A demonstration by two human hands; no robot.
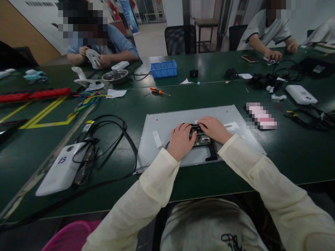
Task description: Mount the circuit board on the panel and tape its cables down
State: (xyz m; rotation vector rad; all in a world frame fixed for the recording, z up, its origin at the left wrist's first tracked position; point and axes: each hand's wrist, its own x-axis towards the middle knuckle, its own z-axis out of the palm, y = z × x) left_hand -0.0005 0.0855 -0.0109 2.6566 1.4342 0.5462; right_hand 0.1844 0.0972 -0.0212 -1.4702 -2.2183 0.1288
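Observation:
A flat grey panel lies on the green table in front of me. On its middle sits a green circuit board with a metal connector, set against a black plastic frame. My left hand curls its fingers over the frame's left side, thumb towards the board. From the right, my right hand has its fingers bent onto the frame's far edge. Both hands are closed on the frame and cover part of it and the board. A white strip is on the panel left of my hands.
A white device with looped black cables lies left, a pink phone right. Beyond the panel are an orange screwdriver, a blue basket and a metal bowl. Other people sit across the table; one holds a white part.

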